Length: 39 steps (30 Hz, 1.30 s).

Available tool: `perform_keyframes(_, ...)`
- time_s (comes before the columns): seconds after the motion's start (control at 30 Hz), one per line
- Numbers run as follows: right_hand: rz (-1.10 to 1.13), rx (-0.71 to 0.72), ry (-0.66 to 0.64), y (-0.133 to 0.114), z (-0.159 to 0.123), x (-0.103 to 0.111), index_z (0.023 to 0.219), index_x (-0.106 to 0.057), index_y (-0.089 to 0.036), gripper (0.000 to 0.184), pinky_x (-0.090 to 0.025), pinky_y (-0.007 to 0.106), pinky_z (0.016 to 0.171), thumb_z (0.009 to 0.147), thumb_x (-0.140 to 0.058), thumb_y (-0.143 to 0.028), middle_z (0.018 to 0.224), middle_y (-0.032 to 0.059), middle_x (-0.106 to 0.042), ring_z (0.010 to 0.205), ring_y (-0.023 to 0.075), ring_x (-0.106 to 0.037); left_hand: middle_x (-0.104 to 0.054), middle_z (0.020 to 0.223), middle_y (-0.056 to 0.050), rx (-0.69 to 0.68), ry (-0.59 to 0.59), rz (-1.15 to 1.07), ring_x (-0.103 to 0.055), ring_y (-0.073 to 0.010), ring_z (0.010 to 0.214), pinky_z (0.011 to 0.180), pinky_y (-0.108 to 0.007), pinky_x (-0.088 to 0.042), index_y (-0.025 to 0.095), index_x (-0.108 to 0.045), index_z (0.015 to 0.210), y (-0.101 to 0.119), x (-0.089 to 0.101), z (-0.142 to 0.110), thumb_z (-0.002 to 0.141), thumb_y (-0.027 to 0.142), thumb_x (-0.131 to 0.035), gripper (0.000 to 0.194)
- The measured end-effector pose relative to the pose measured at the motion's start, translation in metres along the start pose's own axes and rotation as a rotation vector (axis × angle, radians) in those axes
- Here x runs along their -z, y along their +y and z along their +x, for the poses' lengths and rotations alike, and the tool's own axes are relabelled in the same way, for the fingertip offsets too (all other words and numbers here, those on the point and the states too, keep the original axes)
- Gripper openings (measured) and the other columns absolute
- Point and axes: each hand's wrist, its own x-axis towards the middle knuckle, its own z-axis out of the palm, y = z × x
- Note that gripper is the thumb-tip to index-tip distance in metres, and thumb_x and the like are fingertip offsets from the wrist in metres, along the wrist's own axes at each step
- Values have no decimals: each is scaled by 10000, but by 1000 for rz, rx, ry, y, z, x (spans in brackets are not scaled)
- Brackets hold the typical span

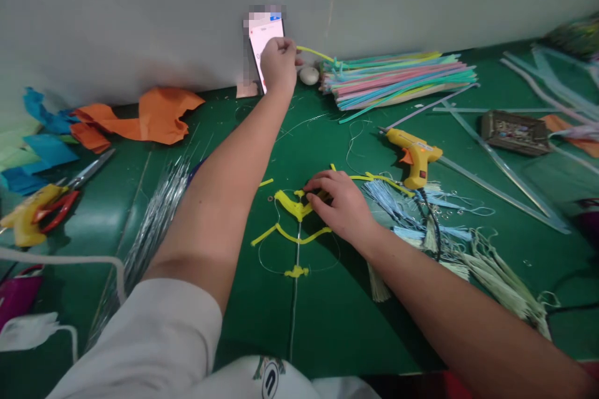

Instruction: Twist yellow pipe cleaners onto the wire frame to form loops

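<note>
My left hand (279, 65) reaches to the back of the table, in front of a propped-up phone (266, 34). Its fingers are closed at the end of a yellow pipe cleaner (316, 53), which runs toward a bundle of coloured pipe cleaners (402, 81). Fingers bent, my right hand (344, 209) pinches the top of a yellow pipe-cleaner figure (294, 206) on the table; the exact grip is partly hidden. The figure has curved yellow pieces on thin wire loops, with a straight wire stem (294, 318) running toward me.
Right of my right hand lie a yellow glue gun (416, 153), blue tassels (397, 202), pale green tassels (505, 274) and a small dark box (515, 131). At left are silver wires (156, 218), scissors (60, 209), orange paper (163, 113) and a white cable (70, 257). A wall stands behind.
</note>
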Motion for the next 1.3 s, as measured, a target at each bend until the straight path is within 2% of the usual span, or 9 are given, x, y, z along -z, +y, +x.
perform_keyframes(0.23,38,-25,5,1,1,1,896,-718,-203,146,-467,450,893,872,-577,-228,1041,101,-718,978,275,-614,-635,842,21,-104,100,134,-507,-77,631,592,-245,-386,207,-527,890,80,80,-35,988,173,-578,116)
perform_keyframes(0.3,56,-37,12,2,1,1,895,-718,-204,149,-468,458,909,866,-575,-234,1038,104,-719,994,278,-616,-616,834,33,-156,188,154,-490,-68,596,577,-237,-406,218,-496,862,101,104,-48,966,78,-568,189)
perform_keyframes(0.5,312,-210,113,5,-1,-3,1019,-684,-221,224,-516,420,842,817,-636,-306,1021,79,-718,926,237,-647,-668,872,36,-269,285,139,-556,-67,611,544,-237,-388,234,-517,959,140,151,-103,980,145,-550,97)
perform_keyframes(0.67,715,-246,387,6,1,-3,1225,-557,-236,490,-540,364,780,783,-710,-384,1048,65,-707,898,199,-666,-692,744,55,-226,264,116,-601,-81,564,494,-234,-399,229,-614,915,145,163,-164,913,185,-653,60)
perform_keyframes(0.8,904,-322,392,3,2,1,1308,-510,-231,607,-527,324,690,779,-721,-438,928,25,-707,725,156,-640,-731,765,21,-114,174,65,-607,-91,522,490,-235,-458,235,-656,882,141,161,-208,850,236,-704,58)
perform_keyframes(0.9,922,-288,358,-2,0,5,1229,-588,-236,463,-496,303,606,830,-650,-464,756,-18,-643,610,137,-566,-734,770,5,-59,101,48,-623,-99,535,502,-227,-483,244,-678,879,137,160,-228,839,237,-702,46)
perform_keyframes(1.07,787,-254,418,-7,-3,7,964,-700,-245,200,-487,302,572,850,-649,-400,706,-12,-605,595,137,-547,-696,711,11,68,100,-112,-591,-92,494,458,-208,-463,239,-689,850,128,163,-228,818,171,-681,76)
perform_keyframes(1.23,572,-284,502,-2,-4,6,1041,-672,-252,218,-542,343,622,829,-658,-304,1042,47,-697,660,147,-608,-657,691,24,357,146,-303,-599,-73,508,472,-180,-479,228,-665,819,122,166,-216,813,92,-618,144)
perform_keyframes(1.3,502,-291,484,1,-4,7,1081,-666,-254,246,-545,357,633,839,-646,-293,1003,48,-696,683,166,-625,-653,700,31,440,156,-339,-604,-62,520,482,-166,-484,231,-657,819,119,167,-213,818,80,-608,159)
